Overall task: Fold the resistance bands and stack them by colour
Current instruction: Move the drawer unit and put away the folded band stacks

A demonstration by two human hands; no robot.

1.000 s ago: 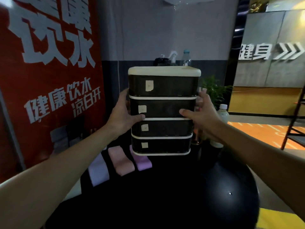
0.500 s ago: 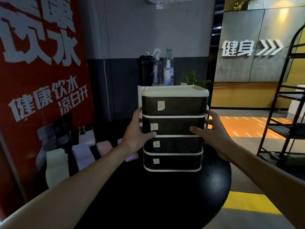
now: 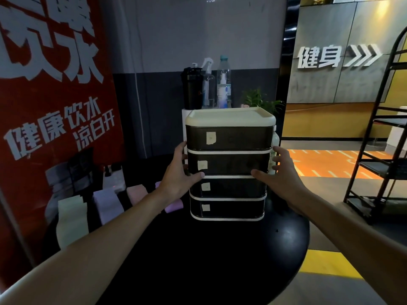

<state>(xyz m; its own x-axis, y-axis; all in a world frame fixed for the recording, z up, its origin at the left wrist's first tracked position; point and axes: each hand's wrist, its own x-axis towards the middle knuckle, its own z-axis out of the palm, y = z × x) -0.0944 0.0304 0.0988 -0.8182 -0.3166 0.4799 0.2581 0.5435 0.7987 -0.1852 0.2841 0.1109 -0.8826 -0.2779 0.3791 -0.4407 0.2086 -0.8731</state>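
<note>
Black and round, the table [image 3: 220, 260] fills the space under your forearms, its near part bare and dark. Over it you hold a four-tier drawer unit [image 3: 229, 164] from both sides. Your left hand [image 3: 178, 179] grips its left edge, thumb laid across the front at the rim under the second drawer and fingers wrapped round the side. Your right hand [image 3: 282, 172] mirrors it on the right edge, thumb on the front and fingers curled behind.

Gripping at mid-height on both sides likely keeps the tall unit upright and its drawers shut while you position it. I cannot tell whether its base touches the table. Each drawer front carries a small paper label, which suggests one drawer per colour.

The bands lie folded in a row on the table's left part: a cream band [image 3: 71, 219] nearest, then a lavender band [image 3: 108, 205], a pink band [image 3: 137, 193], and a purple band [image 3: 174, 205] just beside the unit, partly hidden by your left wrist. They lie side by side, not stacked.

Behind the unit stand a black shaker bottle [image 3: 192, 89], a spray bottle [image 3: 207, 84] and a water bottle [image 3: 223, 84], with a potted plant [image 3: 262, 102] beside them. A red banner [image 3: 55, 106] covers the left wall, a white arrow sign [image 3: 337, 56] marks the far wall, and a black shelf rack [image 3: 383, 150] stands at the right.
</note>
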